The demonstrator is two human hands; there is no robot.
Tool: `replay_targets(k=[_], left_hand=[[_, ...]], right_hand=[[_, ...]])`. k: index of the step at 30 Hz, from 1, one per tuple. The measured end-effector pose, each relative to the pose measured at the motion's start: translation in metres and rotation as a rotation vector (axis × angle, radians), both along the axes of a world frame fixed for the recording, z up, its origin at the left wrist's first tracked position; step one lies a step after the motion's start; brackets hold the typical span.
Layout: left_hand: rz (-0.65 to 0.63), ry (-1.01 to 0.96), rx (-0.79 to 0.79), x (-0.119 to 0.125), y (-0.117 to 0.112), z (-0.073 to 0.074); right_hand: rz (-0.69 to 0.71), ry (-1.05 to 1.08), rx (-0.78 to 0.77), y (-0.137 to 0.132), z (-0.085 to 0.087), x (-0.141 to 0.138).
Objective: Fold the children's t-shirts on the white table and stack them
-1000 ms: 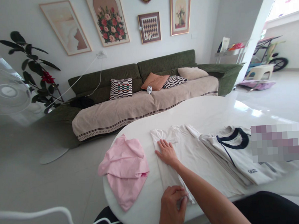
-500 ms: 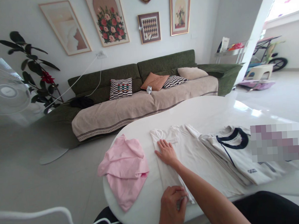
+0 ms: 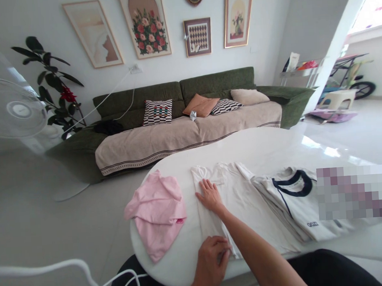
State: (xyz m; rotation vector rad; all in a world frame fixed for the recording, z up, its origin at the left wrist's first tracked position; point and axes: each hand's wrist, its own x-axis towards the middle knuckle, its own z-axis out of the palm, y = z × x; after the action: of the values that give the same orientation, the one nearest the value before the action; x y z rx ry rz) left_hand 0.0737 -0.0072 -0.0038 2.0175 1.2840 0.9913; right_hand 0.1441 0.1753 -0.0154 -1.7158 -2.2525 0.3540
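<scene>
A white T-shirt (image 3: 246, 204) lies partly folded on the table, its left side turned inward. My right hand (image 3: 210, 197) rests flat on its upper left part, fingers stretched out. Close to the table's front edge, my left hand (image 3: 209, 260) is closed, thumb and fingers pinching the shirt's lower edge. A crumpled pink garment (image 3: 158, 214) lies left of both hands. To the right is a stack of folded light shirts (image 3: 298, 205), the top one with a navy collar; a blurred patch covers part of it.
The white table (image 3: 243, 144) has a rounded left edge. Behind it stands a green sofa (image 3: 149, 98) with cushions and a beige cover. A fan (image 3: 17, 108) and a plant (image 3: 54, 78) are at the left. A white cable (image 3: 69, 265) crosses the lower left.
The camera view has shifted slightly, so the wall and sofa appear a little further right. Both hands keep nearly the same places on the white T-shirt.
</scene>
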Motion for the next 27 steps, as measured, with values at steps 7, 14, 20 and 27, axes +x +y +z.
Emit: replay_targets(k=[7,14,20,27], left_hand=[[-0.004,0.069,-0.022,0.001,-0.002,0.010],[-0.044,0.118,-0.098,0.000,0.009,0.021],[0.095,0.352,0.105,0.016,0.063,0.019],[0.101,0.662,-0.014,0.029,0.096,-0.005]], right_hand=[[0.100,-0.025,-0.041,-0.011,0.028,0.015],[0.127,0.118,0.136,-0.056,0.035,0.106],[0.030,0.239,0.226,-0.106,0.018,0.176],[0.047,0.118,0.222,-0.146,-0.018,0.176]])
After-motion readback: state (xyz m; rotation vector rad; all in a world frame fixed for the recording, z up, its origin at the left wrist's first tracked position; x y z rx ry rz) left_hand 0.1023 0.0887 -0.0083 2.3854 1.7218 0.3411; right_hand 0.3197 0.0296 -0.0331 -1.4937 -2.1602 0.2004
